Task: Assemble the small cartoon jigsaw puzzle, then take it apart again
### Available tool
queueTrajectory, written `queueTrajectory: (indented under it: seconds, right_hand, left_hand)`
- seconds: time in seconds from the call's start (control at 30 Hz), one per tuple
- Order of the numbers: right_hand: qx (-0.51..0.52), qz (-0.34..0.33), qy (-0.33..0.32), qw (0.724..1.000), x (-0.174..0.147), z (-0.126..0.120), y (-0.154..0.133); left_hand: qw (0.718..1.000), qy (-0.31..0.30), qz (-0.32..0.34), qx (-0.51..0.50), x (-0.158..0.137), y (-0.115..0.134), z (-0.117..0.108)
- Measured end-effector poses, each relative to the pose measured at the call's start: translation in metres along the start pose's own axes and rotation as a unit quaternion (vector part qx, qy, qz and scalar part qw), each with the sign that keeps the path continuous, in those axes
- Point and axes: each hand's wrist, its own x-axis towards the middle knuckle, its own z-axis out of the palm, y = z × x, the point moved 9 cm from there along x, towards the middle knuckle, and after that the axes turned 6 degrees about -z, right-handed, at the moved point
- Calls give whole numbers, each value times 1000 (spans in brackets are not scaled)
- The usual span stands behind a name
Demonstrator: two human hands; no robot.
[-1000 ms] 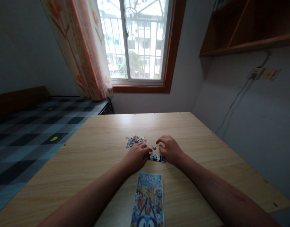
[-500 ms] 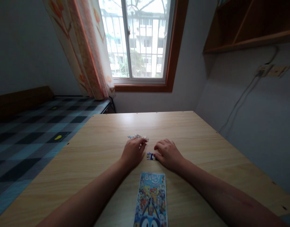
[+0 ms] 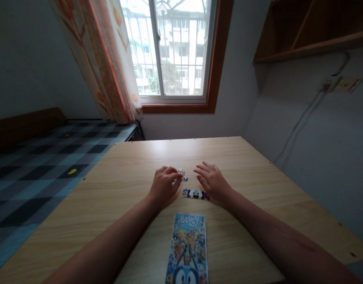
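Note:
My left hand (image 3: 165,185) is over the small pile of jigsaw pieces (image 3: 181,172), thumb and forefinger pinched on what looks like one small piece; the hand hides part of the pile. To the right, my right hand (image 3: 213,181) is open, fingers stretched and slightly spread, its heel beside a joined strip of jigsaw pieces (image 3: 195,194). That strip lies flat, dark blue with a cartoon face, its right end partly covered by the hand. Nearer to me lies a blue picture sheet (image 3: 188,244) printed with many cartoon characters.
The light wooden table (image 3: 252,228) carries all of this. A bed with a checked cover (image 3: 80,157) stands along its left side. Behind are a window (image 3: 181,51) and a floral curtain (image 3: 101,59). A wooden shelf (image 3: 314,47) and a cable hang on the right wall.
My right hand has lifted its fingers off the strip and moved slightly away and right, uncovering more of the strip. My left hand has shifted slightly left, still at the pile.

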Motion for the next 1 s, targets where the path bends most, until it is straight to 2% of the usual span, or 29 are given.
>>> queueTrajectory:
  seconds: [0.1,0.2,0.3,0.47,0.8,1.0]
  right_hand:
    - [3,16,-17,1000,2,-9,7]
    - [-8,17,-78,997,-2,-4,-1]
    - [-36,4,-129,991,-9,5,-16]
    - [-39,11,-158,987,-14,12,-25]
    - [82,77,-138,984,-11,17,-4]
    - [111,58,-114,986,-10,18,-3]
  left_hand:
    - [994,-82,72,15,-9,32,9]
    - [986,-142,72,53,-16,48,15]
    - [979,-180,58,79,-20,49,21]
    - [978,-191,39,74,-20,41,29]
    - [982,-178,48,44,-23,44,31]
    - [984,-176,26,16,-21,38,32]
